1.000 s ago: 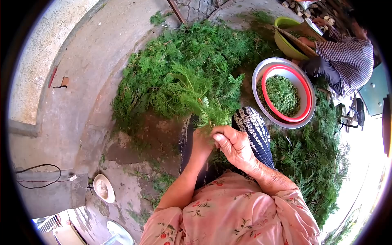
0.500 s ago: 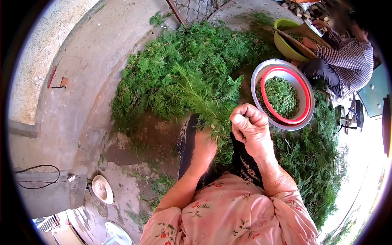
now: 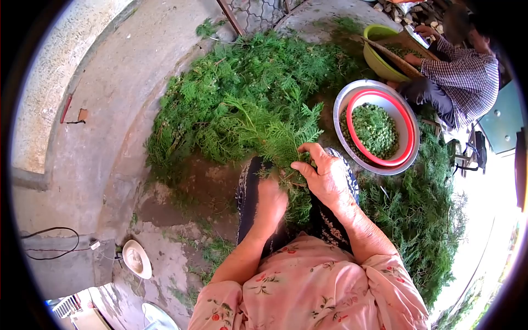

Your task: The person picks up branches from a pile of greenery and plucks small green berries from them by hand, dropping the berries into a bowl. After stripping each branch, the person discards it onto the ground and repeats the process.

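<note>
A leafy green sprig (image 3: pixel 275 140) stands up between my knees, its lower end at my left hand (image 3: pixel 271 199), whose fingers are wrapped round it and a little blurred. My right hand (image 3: pixel 327 173) is at the sprig's right edge, thumb and forefinger close to the foliage with a small gap between their tips. Just beyond lies a big heap of green branches (image 3: pixel 220 88). To the right, a red-rimmed basin (image 3: pixel 410 135) with small green cones and leaf bits sits inside a wider metal basin (image 3: pixel 340 104).
At the upper right a person in a checked shirt (image 3: pixel 467 80) sits with a woven tray (image 3: pixel 404 65) over a yellow-green tub (image 3: pixel 377 58). More branches (image 3: pixel 412 231) lie to my right. A straw-coloured hat (image 3: pixel 137 259) and a black cable (image 3: pixel 77 236) are at the lower left.
My right hand has moved left and down from beside the sprig to its foliage, and its thumb and forefinger have parted. My left hand still grips the sprig.
</note>
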`<state>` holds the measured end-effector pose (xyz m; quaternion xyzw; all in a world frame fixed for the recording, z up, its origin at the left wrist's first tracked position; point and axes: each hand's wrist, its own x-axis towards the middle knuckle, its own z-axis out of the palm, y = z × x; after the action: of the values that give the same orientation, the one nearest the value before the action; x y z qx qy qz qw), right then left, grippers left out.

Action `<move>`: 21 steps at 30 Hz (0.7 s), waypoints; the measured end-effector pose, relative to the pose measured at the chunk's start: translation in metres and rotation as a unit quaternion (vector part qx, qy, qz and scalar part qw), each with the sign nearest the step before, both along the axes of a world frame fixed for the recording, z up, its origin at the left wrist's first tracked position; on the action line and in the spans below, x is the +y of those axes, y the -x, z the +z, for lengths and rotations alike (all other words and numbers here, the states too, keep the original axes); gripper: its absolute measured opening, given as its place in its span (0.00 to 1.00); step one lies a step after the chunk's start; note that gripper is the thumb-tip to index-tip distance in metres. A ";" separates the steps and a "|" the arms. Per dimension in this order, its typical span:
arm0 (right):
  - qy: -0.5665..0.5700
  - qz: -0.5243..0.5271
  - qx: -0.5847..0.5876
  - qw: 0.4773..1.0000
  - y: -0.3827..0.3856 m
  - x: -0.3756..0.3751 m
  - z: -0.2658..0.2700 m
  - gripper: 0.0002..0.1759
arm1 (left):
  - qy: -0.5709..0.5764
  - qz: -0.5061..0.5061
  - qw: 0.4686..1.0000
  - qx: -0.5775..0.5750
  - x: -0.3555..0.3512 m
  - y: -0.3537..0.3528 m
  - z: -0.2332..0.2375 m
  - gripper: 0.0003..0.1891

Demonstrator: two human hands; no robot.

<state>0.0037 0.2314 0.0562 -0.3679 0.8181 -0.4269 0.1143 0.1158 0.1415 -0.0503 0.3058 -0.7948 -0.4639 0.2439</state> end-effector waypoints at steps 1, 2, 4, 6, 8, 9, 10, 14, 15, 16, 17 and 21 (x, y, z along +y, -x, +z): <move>-0.006 0.001 0.002 1.000 0.001 0.000 -0.003 0.17 | -0.005 0.003 1.000 0.006 0.001 0.001 0.003 0.07; -0.011 0.002 0.004 1.000 0.001 0.000 -0.004 0.16 | 0.027 -0.014 0.999 -0.014 0.001 -0.001 0.010 0.08; 0.020 -0.008 0.000 1.000 0.002 0.000 -0.007 0.14 | 0.060 -0.037 0.996 -0.047 -0.001 -0.002 0.017 0.08; 0.089 -0.034 0.017 0.995 0.002 -0.001 -0.018 0.13 | 0.063 -0.051 0.994 -0.073 -0.004 -0.006 0.019 0.07; 0.157 -0.089 0.005 0.984 0.009 -0.002 -0.030 0.09 | -0.172 -0.040 0.983 -0.040 -0.007 -0.009 0.011 0.05; 0.178 -0.122 0.044 0.975 0.023 0.001 -0.035 0.08 | -0.206 -0.017 0.978 0.015 -0.007 -0.009 0.005 0.05; 0.199 -0.154 0.084 0.964 0.039 0.007 -0.036 0.07 | -0.201 -0.025 0.978 0.042 -0.007 -0.013 0.000 0.03; 0.338 -0.227 -0.323 0.854 0.075 0.037 -0.021 0.07 | -0.259 -0.029 0.965 0.037 -0.006 -0.015 0.018 0.09; 0.358 -0.260 -0.381 0.812 0.086 0.045 -0.026 0.07 | -0.303 -0.014 0.949 0.082 -0.008 -0.014 0.003 0.09; 0.375 -0.289 -0.439 0.764 0.100 0.052 -0.035 0.07 | -0.346 0.001 0.930 0.128 -0.009 -0.014 -0.011 0.09; 0.402 -0.310 -0.501 0.701 0.120 0.065 -0.060 0.08 | -0.356 -0.009 0.925 0.132 -0.008 -0.013 -0.001 0.10; 0.485 -0.403 -0.506 0.589 0.168 0.092 -0.079 0.17 | -0.418 -0.025 0.905 0.073 -0.010 -0.014 0.028 0.16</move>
<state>-0.1643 0.3233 -0.0224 0.2734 0.3655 -0.8801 0.1307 0.1303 0.1317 -0.0227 0.3253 -0.5151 -0.7807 0.1391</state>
